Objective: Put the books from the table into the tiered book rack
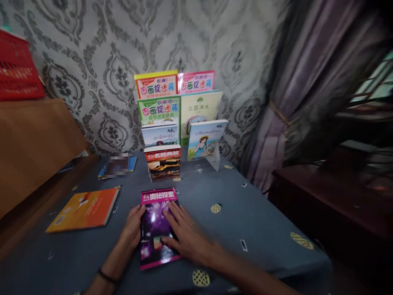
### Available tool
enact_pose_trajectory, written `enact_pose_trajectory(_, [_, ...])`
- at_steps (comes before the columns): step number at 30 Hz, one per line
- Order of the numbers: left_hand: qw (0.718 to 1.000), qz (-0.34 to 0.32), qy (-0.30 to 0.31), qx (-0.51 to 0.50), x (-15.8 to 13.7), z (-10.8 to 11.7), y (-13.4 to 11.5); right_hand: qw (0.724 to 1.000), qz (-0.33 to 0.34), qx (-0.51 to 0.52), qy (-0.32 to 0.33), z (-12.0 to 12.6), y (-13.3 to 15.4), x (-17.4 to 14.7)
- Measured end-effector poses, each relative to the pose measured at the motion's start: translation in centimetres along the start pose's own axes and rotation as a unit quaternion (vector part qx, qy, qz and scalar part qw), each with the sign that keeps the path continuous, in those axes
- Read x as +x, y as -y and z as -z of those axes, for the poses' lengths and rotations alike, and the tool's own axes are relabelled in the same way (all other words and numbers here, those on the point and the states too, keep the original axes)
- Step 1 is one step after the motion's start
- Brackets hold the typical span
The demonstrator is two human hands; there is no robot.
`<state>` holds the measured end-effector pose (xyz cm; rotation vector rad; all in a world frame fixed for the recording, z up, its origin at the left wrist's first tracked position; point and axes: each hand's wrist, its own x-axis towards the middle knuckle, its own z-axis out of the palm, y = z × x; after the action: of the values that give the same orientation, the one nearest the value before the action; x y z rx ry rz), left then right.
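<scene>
fingers [172,222] of right hand [187,238]: spread, unclenched, laid over right side of purple book [153,219]; of left hand [133,224]: against left edge, impossible to tell whether grasping. book position: between hands, on blue tablecloth [227,229]. beyond: displayed books [163,164]; to left: orange book [84,209].

I face grey damask-patterned wallpaper [116,78] at twelve o'clock, a tied mauve fabric curtain [303,78] and barred glass window [373,84] at two.

Patterned wallpaper [119,78] and tied curtain [291,96] suggest a home.
</scene>
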<state>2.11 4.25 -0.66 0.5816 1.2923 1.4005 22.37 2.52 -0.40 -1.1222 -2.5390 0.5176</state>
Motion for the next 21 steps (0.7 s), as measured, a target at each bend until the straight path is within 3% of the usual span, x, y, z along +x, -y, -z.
enact_pose_trajectory(6, [0.998,0.058,0.017,-0.031,-0.6,-1.2,-0.3,0.995,-0.063,0.080,-0.019,0.9,-0.2,0.4])
enact_pose_trajectory(16, [1.000,0.000,-0.004,-0.025,-0.6,-3.6,-0.4,0.948,-0.170,0.235,-0.129,-0.5,-4.8,5.0])
enact_pose_trajectory(19, [0.998,-0.051,-0.009,-0.023,-0.3,-4.3,-0.9,0.901,-0.172,0.364,-0.160,-1.0,-5.6,5.8])
enact_pose_trajectory(21, [0.997,-0.080,-0.014,-0.018,-0.1,-4.6,-1.2,0.836,-0.186,0.483,-0.182,-1.1,-5.6,5.8])
